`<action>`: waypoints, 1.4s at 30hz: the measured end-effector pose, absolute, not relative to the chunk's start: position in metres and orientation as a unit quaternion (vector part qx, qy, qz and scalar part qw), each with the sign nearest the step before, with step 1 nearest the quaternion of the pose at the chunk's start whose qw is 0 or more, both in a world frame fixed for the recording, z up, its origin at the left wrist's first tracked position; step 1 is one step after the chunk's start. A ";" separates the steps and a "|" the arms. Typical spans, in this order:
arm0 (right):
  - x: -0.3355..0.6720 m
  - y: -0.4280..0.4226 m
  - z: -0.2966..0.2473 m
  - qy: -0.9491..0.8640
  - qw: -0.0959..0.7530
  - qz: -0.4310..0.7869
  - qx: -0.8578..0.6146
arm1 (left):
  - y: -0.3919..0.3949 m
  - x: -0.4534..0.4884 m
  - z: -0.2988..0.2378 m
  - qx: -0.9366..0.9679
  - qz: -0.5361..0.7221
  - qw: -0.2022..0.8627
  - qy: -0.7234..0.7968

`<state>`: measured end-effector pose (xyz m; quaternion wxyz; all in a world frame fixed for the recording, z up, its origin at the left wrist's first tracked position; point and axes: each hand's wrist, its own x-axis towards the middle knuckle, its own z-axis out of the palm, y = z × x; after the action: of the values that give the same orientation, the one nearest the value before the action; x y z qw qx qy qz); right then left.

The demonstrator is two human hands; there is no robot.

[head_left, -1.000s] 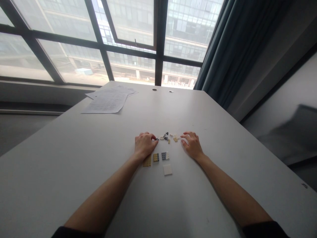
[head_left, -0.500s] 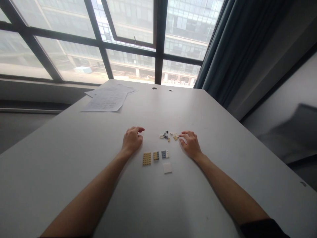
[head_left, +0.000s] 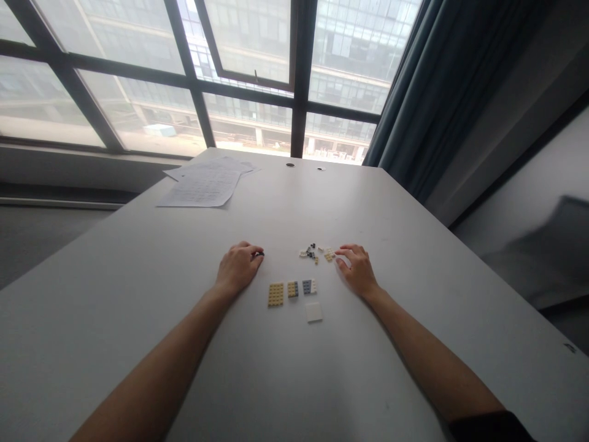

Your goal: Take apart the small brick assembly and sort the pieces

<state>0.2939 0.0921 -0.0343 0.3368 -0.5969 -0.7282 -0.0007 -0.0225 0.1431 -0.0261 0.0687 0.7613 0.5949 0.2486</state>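
My left hand (head_left: 238,265) rests on the table with thumb and forefinger closed on a small dark toy brick (head_left: 261,253), only partly visible. To the right of the loose pieces lies my right hand (head_left: 356,267), fingers apart and nothing held. Its fingertips are close to some cream and tan bricks (head_left: 329,253). A loose group of small black, grey and white bricks (head_left: 310,252) sits between the hands. Nearer to me are a tan studded plate (head_left: 275,294), a tan-and-grey block (head_left: 292,289), a grey-and-white plate (head_left: 309,286) and a smooth white square tile (head_left: 314,312).
The white table (head_left: 257,368) stretches to the window (head_left: 253,123). Printed sheets of paper (head_left: 202,184) lie at its far left. Two round holes are near the far edge, one of them dark (head_left: 290,164). A dark curtain (head_left: 409,104) hangs at the right.
My left hand has shifted slightly left and its fingers have closed, with a dark brick now showing between them. The right hand stays beside the loose bricks. The view has tilted slightly.
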 end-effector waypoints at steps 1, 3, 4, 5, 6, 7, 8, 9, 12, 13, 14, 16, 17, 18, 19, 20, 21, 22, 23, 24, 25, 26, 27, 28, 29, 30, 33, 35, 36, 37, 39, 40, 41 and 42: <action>0.294 0.092 -0.034 -0.726 0.340 0.003 -0.597 | 0.142 -0.020 -0.027 0.766 0.249 0.065 0.589; 0.293 0.092 -0.033 -0.722 0.351 0.011 -0.596 | 0.140 -0.016 -0.027 0.780 0.249 0.061 0.571; 0.292 0.092 -0.032 -0.719 0.359 0.018 -0.595 | 0.138 -0.015 -0.026 0.787 0.250 0.059 0.561; 0.290 0.091 -0.031 -0.715 0.370 0.027 -0.592 | 0.136 -0.013 -0.025 0.793 0.255 0.057 0.551; 0.287 0.091 -0.029 -0.711 0.385 0.040 -0.587 | 0.132 -0.010 -0.022 0.799 0.264 0.056 0.538; 0.283 0.090 -0.027 -0.708 0.402 0.059 -0.578 | 0.127 -0.006 -0.019 0.804 0.277 0.058 0.523; 0.277 0.088 -0.024 -0.704 0.421 0.089 -0.564 | 0.122 -0.001 -0.015 0.809 0.297 0.063 0.503; 0.270 0.085 -0.021 -0.700 0.440 0.132 -0.547 | 0.115 0.005 -0.010 0.814 0.319 0.073 0.481; 0.247 0.075 -0.012 -0.659 0.473 0.335 -0.480 | 0.095 0.025 0.006 0.830 0.362 0.111 0.409; 0.239 0.071 -0.009 -0.635 0.475 0.405 -0.455 | 0.089 0.031 0.011 0.837 0.371 0.118 0.385; 0.233 0.068 -0.007 -0.611 0.478 0.459 -0.433 | 0.084 0.036 0.015 0.844 0.375 0.124 0.364; 0.224 0.063 -0.003 -0.570 0.492 0.519 -0.404 | 0.077 0.042 0.019 0.848 0.385 0.135 0.339; 0.222 0.061 -0.002 -0.556 0.502 0.530 -0.398 | 0.075 0.044 0.020 0.844 0.393 0.139 0.337; 0.221 0.060 -0.001 -0.546 0.510 0.534 -0.395 | 0.074 0.045 0.020 0.838 0.403 0.143 0.339; 0.220 0.060 0.000 -0.538 0.517 0.537 -0.394 | 0.074 0.045 0.019 0.831 0.413 0.144 0.343; 0.220 0.060 0.000 -0.531 0.520 0.542 -0.393 | 0.074 0.045 0.018 0.825 0.422 0.145 0.348; 0.220 0.060 0.000 -0.526 0.521 0.547 -0.391 | 0.075 0.045 0.017 0.819 0.429 0.145 0.351; 0.221 0.060 0.001 -0.521 0.521 0.552 -0.390 | 0.075 0.045 0.017 0.816 0.433 0.146 0.353; 0.221 0.060 0.001 -0.517 0.521 0.557 -0.390 | 0.075 0.044 0.017 0.816 0.434 0.146 0.353; 0.220 0.060 0.001 -0.512 0.521 0.561 -0.390 | 0.075 0.044 0.017 0.816 0.434 0.144 0.353; 0.220 0.059 0.001 -0.510 0.519 0.564 -0.390 | 0.076 0.044 0.017 0.817 0.435 0.141 0.352; 0.220 0.059 0.002 -0.508 0.519 0.565 -0.391 | 0.076 0.044 0.018 0.818 0.437 0.137 0.349; 0.219 0.059 0.002 -0.506 0.521 0.566 -0.391 | 0.076 0.044 0.018 0.819 0.440 0.131 0.344; 0.219 0.058 0.002 -0.505 0.522 0.565 -0.391 | 0.076 0.044 0.018 0.821 0.444 0.124 0.337; 0.219 0.058 0.003 -0.506 0.525 0.563 -0.389 | 0.077 0.044 0.018 0.823 0.448 0.118 0.327; 0.218 0.057 0.003 -0.509 0.527 0.560 -0.387 | 0.077 0.044 0.018 0.827 0.452 0.112 0.316; 0.218 0.057 0.002 -0.532 0.534 0.536 -0.381 | 0.079 0.044 0.015 0.836 0.457 0.097 0.288; 0.219 0.057 0.001 -0.550 0.534 0.518 -0.381 | 0.079 0.044 0.013 0.839 0.457 0.090 0.280; 0.219 0.057 0.000 -0.557 0.531 0.512 -0.382 | 0.080 0.043 0.013 0.840 0.458 0.089 0.277; 0.220 0.057 0.000 -0.562 0.528 0.509 -0.383 | 0.080 0.043 0.013 0.840 0.459 0.089 0.275; 0.221 0.057 -0.001 -0.566 0.522 0.510 -0.383 | 0.080 0.043 0.014 0.838 0.462 0.090 0.274; 0.222 0.057 -0.001 -0.566 0.519 0.512 -0.383 | 0.080 0.042 0.015 0.837 0.465 0.091 0.274; 0.223 0.057 -0.001 -0.566 0.517 0.515 -0.383 | 0.080 0.042 0.016 0.835 0.468 0.091 0.274; 0.223 0.058 -0.002 -0.567 0.515 0.516 -0.384 | 0.080 0.042 0.017 0.834 0.471 0.091 0.271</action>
<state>0.2230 0.0575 -0.0018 0.5150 -0.3844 -0.5666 0.5158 0.0423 0.0799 0.0171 0.0913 0.8345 0.2712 0.4709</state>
